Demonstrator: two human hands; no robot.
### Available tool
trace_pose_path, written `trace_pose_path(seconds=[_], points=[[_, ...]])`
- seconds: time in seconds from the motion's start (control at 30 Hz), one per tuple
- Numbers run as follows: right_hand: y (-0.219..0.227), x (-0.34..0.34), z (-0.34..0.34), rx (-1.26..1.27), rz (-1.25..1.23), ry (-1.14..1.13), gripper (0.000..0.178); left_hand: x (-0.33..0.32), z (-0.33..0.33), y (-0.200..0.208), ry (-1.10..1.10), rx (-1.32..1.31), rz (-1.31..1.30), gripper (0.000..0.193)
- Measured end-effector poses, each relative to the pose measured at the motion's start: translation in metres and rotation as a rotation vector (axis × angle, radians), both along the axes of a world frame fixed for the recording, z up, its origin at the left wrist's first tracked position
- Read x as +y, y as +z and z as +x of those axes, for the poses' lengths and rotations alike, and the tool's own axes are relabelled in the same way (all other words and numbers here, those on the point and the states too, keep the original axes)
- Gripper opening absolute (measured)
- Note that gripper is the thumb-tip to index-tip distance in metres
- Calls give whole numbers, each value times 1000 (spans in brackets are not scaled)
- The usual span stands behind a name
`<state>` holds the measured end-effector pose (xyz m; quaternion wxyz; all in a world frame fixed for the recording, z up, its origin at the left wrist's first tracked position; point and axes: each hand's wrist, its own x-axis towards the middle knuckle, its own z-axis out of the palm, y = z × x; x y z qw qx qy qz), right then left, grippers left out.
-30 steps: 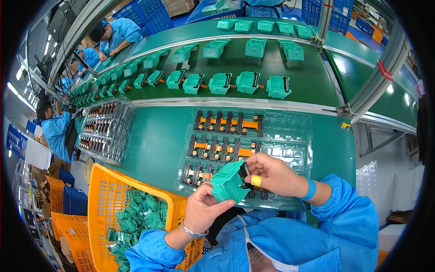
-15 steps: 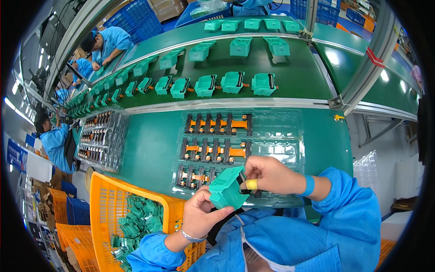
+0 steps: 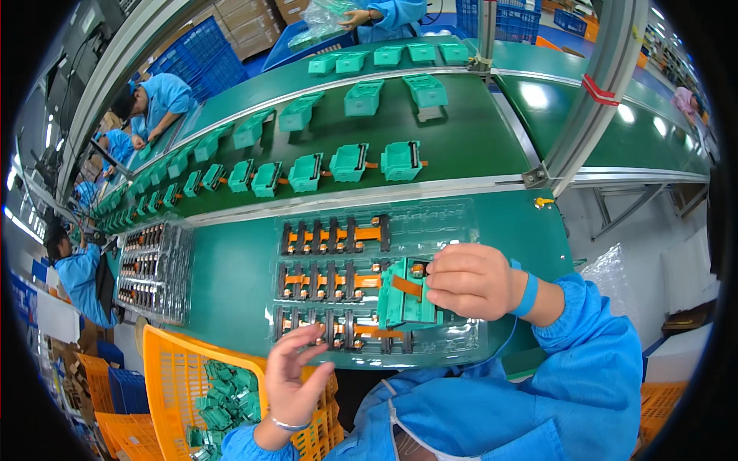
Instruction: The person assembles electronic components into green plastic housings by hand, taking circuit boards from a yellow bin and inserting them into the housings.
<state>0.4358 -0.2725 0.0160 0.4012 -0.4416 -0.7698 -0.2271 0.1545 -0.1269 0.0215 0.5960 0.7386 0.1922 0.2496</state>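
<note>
In my right hand [image 3: 475,283] is a green plastic housing [image 3: 396,309], gripped by its right edge above the clear tray. An orange ribbon [image 3: 406,286] lies across the side of the housing that faces up. My left hand [image 3: 296,376] is off the housing, its fingers apart and nothing in them, near the tray's front left corner. The clear plastic tray [image 3: 438,224] carries rows of black strips with orange ribbons [image 3: 335,234]; the housing and my right hand cover part of it.
A yellow crate [image 3: 165,384] of green housings [image 3: 227,396] stands at my lower left. Stacked trays [image 3: 184,269] lie farther left on the bench. Beyond a metal rail [image 3: 453,184], rows of green housings [image 3: 401,160] sit on the conveyor. Co-workers [image 3: 161,104] sit along the line.
My left hand has let go of the housing and moved left and down. My right hand has turned the housing over, bringing its orange ribbon into sight. The whole view has shifted slightly.
</note>
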Motion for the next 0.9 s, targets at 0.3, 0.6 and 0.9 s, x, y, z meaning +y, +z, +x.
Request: trace_pose_path(seconds=[0.3, 0.6, 0.9], points=[[-31, 9, 112, 711, -283, -607, 14, 51, -77, 3, 666, -85, 188, 27], [-57, 60, 205, 1520, -827, -829, 12, 92, -209, -58, 1098, 36, -146, 23], [-59, 64, 203, 1508, -919, -893, 19, 113, -243, -109, 946, 417, -326, 25]])
